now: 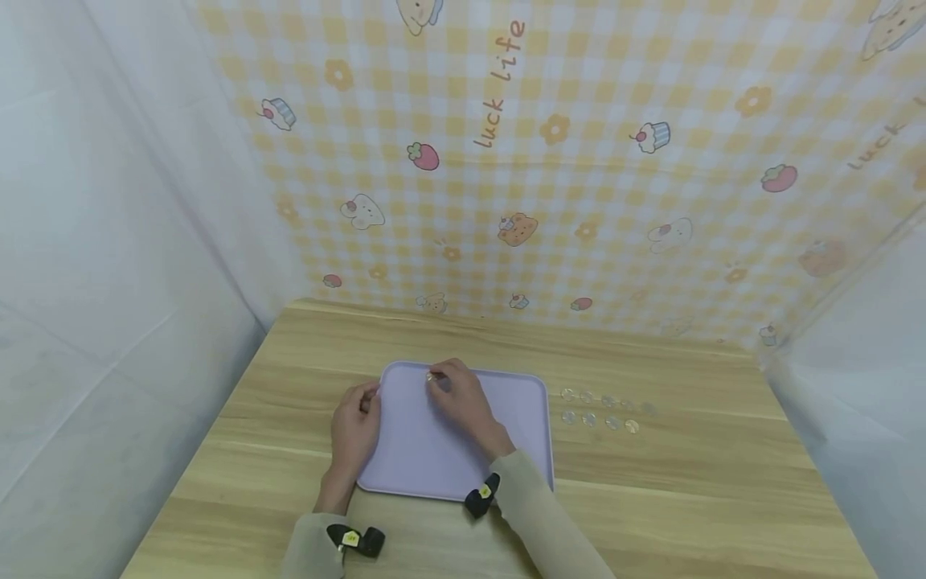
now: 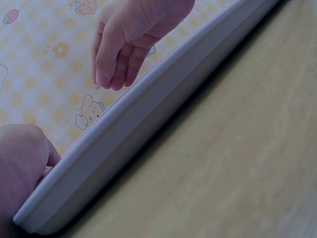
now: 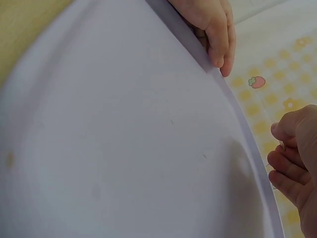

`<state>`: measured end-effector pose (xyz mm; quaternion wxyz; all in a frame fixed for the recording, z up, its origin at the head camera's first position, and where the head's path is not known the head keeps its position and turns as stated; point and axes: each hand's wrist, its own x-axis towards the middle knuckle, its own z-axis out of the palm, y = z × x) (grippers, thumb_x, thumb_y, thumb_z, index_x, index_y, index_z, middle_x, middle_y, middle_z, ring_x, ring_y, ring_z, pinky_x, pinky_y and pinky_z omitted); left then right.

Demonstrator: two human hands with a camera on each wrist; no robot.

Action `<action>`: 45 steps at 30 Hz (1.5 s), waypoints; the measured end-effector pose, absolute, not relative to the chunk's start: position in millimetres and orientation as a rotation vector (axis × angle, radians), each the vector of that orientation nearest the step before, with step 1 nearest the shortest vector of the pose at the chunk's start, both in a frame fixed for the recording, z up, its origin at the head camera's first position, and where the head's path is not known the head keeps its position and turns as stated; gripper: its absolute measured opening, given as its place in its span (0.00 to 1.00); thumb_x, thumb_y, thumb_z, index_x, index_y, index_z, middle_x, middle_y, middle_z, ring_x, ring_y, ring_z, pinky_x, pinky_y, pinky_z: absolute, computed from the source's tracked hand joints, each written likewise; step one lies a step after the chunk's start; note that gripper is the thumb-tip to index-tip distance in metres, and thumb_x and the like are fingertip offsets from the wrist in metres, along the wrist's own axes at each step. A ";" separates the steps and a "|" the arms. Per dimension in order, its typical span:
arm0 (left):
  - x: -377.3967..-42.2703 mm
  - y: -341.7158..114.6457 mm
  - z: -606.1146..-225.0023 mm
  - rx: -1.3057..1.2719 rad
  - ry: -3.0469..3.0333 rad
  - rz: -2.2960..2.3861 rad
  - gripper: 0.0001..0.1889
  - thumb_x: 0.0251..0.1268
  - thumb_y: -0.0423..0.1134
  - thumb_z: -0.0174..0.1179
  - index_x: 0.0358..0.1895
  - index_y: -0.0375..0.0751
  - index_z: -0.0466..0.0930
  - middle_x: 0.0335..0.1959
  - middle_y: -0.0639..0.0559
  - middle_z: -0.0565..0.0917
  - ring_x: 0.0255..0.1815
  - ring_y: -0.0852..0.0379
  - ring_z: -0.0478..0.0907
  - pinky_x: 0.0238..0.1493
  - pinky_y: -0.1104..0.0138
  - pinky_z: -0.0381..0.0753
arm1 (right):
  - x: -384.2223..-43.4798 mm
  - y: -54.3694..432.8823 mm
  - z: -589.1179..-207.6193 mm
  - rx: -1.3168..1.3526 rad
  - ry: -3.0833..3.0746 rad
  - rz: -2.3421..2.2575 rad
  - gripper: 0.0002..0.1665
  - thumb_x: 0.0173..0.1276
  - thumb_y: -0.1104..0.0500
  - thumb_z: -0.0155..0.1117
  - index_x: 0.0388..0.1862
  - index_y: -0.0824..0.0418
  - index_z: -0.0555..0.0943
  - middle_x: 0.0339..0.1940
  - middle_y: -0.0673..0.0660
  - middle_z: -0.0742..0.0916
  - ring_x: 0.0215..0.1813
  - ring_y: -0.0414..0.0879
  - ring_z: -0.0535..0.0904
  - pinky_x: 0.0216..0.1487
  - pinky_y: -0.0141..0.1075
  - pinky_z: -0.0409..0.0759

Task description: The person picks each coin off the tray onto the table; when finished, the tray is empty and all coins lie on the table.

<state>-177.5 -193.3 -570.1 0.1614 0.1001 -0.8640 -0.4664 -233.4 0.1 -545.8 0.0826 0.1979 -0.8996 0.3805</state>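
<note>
A lavender rectangular tray (image 1: pixel 448 458) lies on the wooden table. At its left rim my left hand (image 1: pixel 355 426) grips the edge with bent fingers; the right wrist view shows that hand's fingers (image 3: pixel 218 42) against the rim. Over the tray's far part, my right hand (image 1: pixel 463 402) pinches a small shiny clear disc (image 1: pixel 430 376) between thumb and fingertips. In the left wrist view the right hand (image 2: pixel 131 42) hangs above the rim, with only a sliver of the disc (image 2: pixel 98 87) showing.
Right of the tray, several small clear discs (image 1: pixel 612 422) lie in two rows on the wooden table (image 1: pixel 687 482). A yellow checked cloth (image 1: pixel 463 185) hangs behind the table, with white sheets (image 1: pixel 108 241) at both sides.
</note>
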 end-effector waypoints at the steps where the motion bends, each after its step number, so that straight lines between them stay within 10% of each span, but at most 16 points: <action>1: -177.4 -193.3 -570.1 0.286 -2.464 -1.330 0.12 0.71 0.34 0.56 0.53 0.37 0.82 0.41 0.46 0.83 0.36 0.55 0.77 0.34 0.72 0.76 | -233.3 0.6 -545.5 0.591 -2.686 1.139 0.13 0.68 0.59 0.65 0.49 0.61 0.85 0.47 0.54 0.86 0.51 0.46 0.83 0.57 0.38 0.80; 45: -175.5 -191.9 -568.7 0.266 -2.414 -1.339 0.12 0.69 0.31 0.57 0.51 0.35 0.83 0.39 0.44 0.83 0.36 0.54 0.77 0.34 0.72 0.76 | -229.6 49.8 -536.2 0.445 -2.541 1.306 0.13 0.64 0.64 0.67 0.48 0.65 0.84 0.46 0.58 0.87 0.50 0.50 0.84 0.58 0.42 0.81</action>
